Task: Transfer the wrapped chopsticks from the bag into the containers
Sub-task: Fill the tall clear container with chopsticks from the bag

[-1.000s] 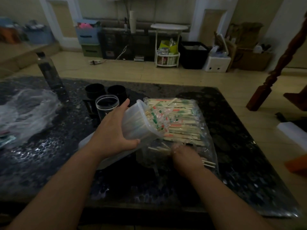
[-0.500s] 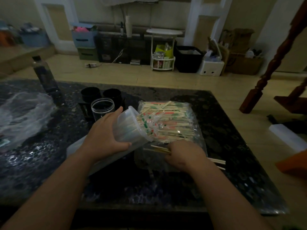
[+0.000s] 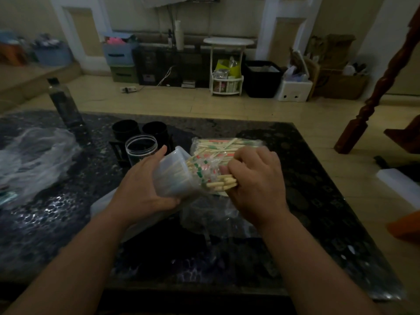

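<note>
Desk (image 3: 318,201) carries the bag (image 3: 227,144), just behind both hands. Left hand (image 3: 145,189) grips the tilted container (image 3: 175,176), mouth facing right. Right hand (image 3: 256,183) has its fingers (image 3: 234,169) clamped on a chopstick bundle (image 3: 221,184), long axis in line with that mouth, at its rim.

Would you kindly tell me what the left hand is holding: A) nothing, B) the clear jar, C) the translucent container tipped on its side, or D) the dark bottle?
C: the left hand grips the translucent container, tipped with its mouth toward the right hand, which holds a bundle of wrapped chopsticks at the opening.
</note>
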Available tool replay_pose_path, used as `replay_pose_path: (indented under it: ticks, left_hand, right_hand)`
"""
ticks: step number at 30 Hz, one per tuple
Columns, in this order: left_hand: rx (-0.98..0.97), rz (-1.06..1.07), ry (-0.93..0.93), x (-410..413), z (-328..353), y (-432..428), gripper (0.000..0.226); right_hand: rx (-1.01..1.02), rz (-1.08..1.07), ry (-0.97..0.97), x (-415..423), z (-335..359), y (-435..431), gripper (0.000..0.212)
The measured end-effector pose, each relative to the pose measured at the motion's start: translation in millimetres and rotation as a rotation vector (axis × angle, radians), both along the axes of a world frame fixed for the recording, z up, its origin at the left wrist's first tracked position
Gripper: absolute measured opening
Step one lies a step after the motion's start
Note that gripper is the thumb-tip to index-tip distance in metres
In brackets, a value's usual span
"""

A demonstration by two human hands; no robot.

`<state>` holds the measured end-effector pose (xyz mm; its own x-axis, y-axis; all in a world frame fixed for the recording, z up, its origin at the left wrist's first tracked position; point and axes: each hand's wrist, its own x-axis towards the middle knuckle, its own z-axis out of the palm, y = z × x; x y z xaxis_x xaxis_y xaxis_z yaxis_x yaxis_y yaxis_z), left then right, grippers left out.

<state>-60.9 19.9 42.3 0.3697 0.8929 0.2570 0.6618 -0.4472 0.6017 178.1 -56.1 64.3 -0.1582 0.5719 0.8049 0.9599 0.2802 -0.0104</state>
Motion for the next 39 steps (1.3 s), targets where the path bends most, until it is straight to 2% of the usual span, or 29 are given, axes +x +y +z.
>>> replay_pose_path:
  ticks: [6,10,13,16,19,25,28,32,36,39]
  left_hand:
    - [-0.011,-0.012,0.017,3.0,-0.6,0.1,0.124]
    - [0.001,-0.010,0.022,4.4,-0.4,-0.1,0.123]
    - [0.004,-0.002,0.034,4.4,-0.5,-0.1,0.123]
    - [-0.012,-0.007,0.041,4.4,-0.8,-0.8,0.123]
    - [-0.028,-0.013,0.047,4.8,-1.0,-0.8,0.124]
    - [-0.031,-0.023,0.062,5.2,-1.5,-0.6,0.123]
    - [-0.032,-0.028,0.066,5.9,-1.2,-0.9,0.122]
    - [-0.041,-0.042,0.074,6.7,-1.2,-1.9,0.124]
    - [-0.054,-0.059,0.090,6.9,-1.7,-1.7,0.124]
    - [-0.058,-0.070,0.101,7.4,-2.1,-1.8,0.124]
  right_hand:
    - [0.113,0.031,0.338,2.0,-4.7,2.3,0.047]
    - [0.133,0.086,0.524,4.4,-3.4,6.2,0.035]
    - [0.146,0.147,0.771,1.3,1.9,9.0,0.033]
    - [0.117,0.219,1.055,-8.5,11.4,8.9,0.029]
    - [0.014,0.289,1.228,-17.2,10.7,7.4,0.033]
    - [-0.182,0.330,1.347,-19.1,6.8,8.3,0.032]
    - [-0.249,0.379,1.379,-18.8,9.8,8.0,0.017]
    - [-0.373,0.374,1.388,-15.1,6.0,11.9,0.022]
    - [-0.639,0.348,1.489,-15.1,1.3,18.3,0.020]
    - [-0.655,0.357,1.590,-14.6,2.9,18.0,0.022]
